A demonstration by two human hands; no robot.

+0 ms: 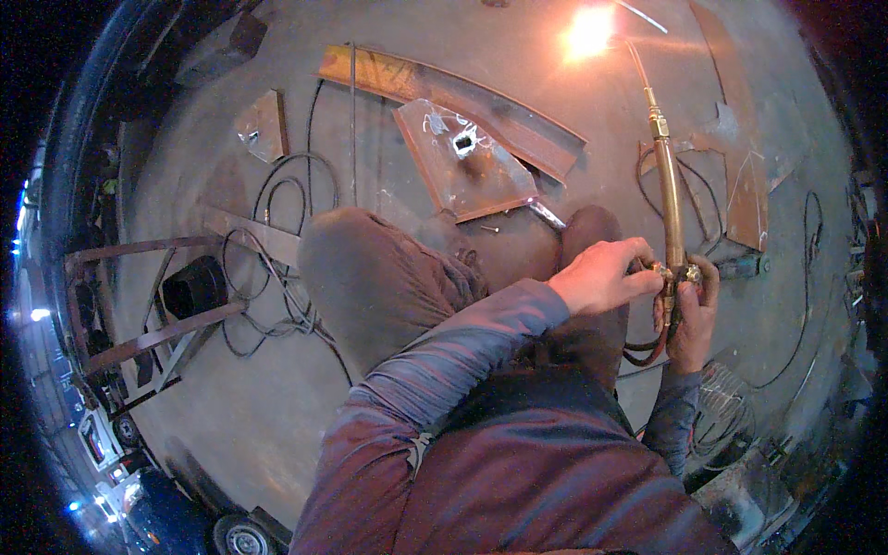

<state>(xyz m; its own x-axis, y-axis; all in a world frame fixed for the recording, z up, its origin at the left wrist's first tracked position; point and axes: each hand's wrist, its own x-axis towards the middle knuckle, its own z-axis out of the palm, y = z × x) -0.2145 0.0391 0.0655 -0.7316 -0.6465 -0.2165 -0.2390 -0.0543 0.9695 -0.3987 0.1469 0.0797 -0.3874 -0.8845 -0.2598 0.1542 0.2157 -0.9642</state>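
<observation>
A long brass cutting torch [669,185] points away from me, a bright flame [590,32] glowing near its tip. My right hand [696,319] is closed around its lower end, among the fittings and hoses. My left hand [606,277] is closed, thumb and fingertips pinched on a brass valve knob [659,276] at the side of the torch. Beyond my knees lies a rusty steel plate [490,176] with a ragged cut hole, with a small bolt [488,228] and a silver tool [546,212] near its lower edge.
A rusty steel beam [388,69] lies beyond the plate. Coiled hoses [264,277], a steel frame [148,250] and a small plate [264,128] are at left. Flat steel strips [745,203] and cables lie at right. A vehicle wheel [242,538] shows at lower left.
</observation>
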